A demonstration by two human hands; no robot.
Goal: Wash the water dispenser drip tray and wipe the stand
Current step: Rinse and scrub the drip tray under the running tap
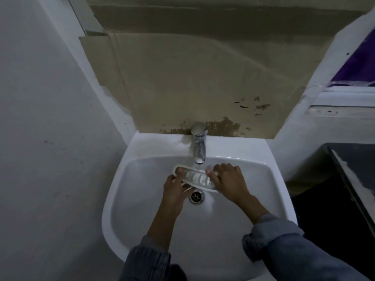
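Observation:
A white slotted drip tray (195,177) is held over the basin of a white sink (129,209), just under the chrome tap (198,146). My left hand (176,191) grips the tray's left end, thumb on top. My right hand (228,180) holds the tray's right end, fingers curled over its edge. The tray slopes down to the right, above the metal drain (196,196). Water lies pooled by the drain; whether the tap runs is unclear.
A stained beige wall panel (192,78) rises behind the sink. White walls close in on the left and right. A dark counter or box (345,189) stands to the right of the sink, with a window ledge (345,102) above it.

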